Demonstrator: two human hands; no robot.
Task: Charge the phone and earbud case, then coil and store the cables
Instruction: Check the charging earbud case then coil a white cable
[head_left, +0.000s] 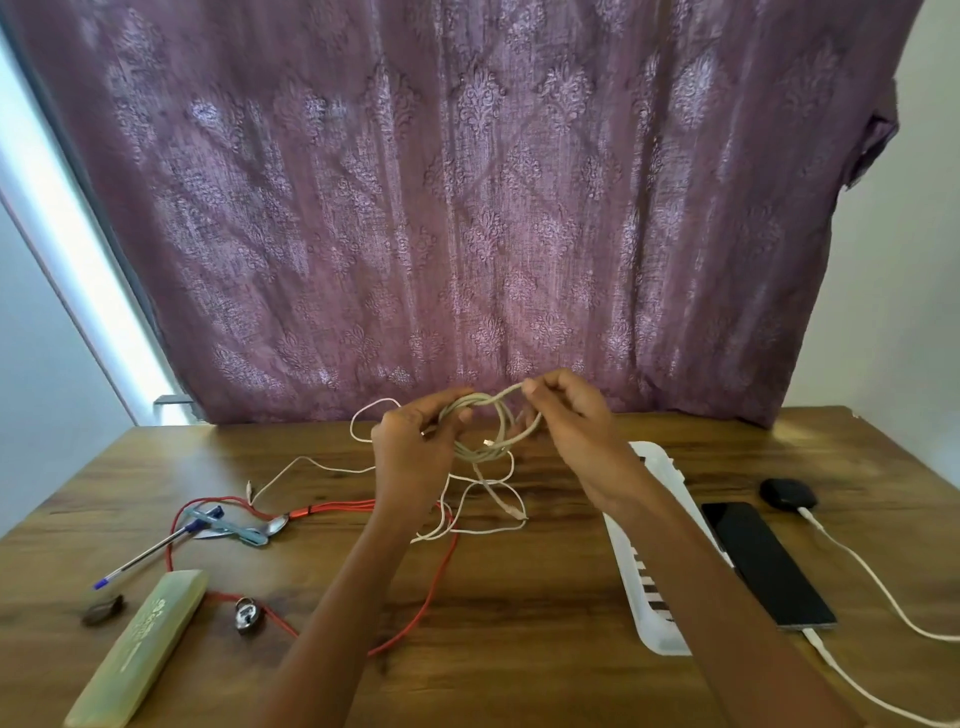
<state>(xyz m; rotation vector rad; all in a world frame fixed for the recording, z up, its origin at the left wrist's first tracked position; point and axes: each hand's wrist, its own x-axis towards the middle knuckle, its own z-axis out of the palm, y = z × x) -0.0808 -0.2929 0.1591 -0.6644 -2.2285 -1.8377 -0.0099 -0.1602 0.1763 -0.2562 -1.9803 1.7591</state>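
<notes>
Holding a pale coiled cable (493, 441) above the wooden table (519, 665), both hands are working at mid-frame; left hand (413, 460) is gripping the coil's left side, fingers curled round the loops; right hand (576, 421) is pinching a strand at the coil's upper right; a loose tail is hanging down onto a thin white cable (322, 466) and a red cable (439, 582) lying tangled beneath; at far right the phone (769, 564) and black earbud case (787, 493) are lying just beside a white slotted tray (644, 608), each with one of two white leads (883, 590) plugged in.
</notes>
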